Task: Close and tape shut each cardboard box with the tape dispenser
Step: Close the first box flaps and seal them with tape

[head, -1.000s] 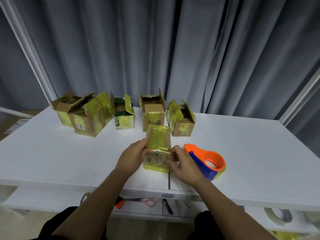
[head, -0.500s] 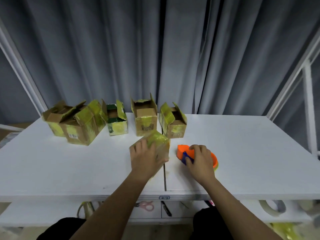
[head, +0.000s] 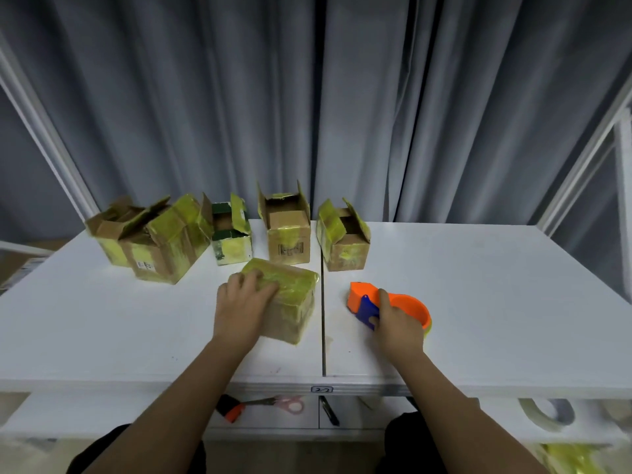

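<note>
A small closed cardboard box (head: 294, 302) covered in yellow tape stands on the white table (head: 496, 302) near the middle. My left hand (head: 241, 302) rests on its top and left side, fingers spread over the tape. To its right lies the orange and blue tape dispenser (head: 362, 299); my right hand (head: 396, 323) grips it from above. Several open cardboard boxes with yellow tape stand in a row at the back: a pair at the left (head: 154, 241), a green one (head: 231, 239), a tall one (head: 289, 234) and one more (head: 343, 246).
Grey curtains hang behind the table. A seam (head: 322, 323) runs down the table's middle. On a lower shelf lie scissors (head: 273, 403), a pen (head: 330, 410) and tape rolls (head: 547, 413). A white frame post (head: 622, 186) stands at the right.
The box was held in both hands and now sits flat on the table under my left hand. My right hand left the box and took hold of the tape dispenser.
</note>
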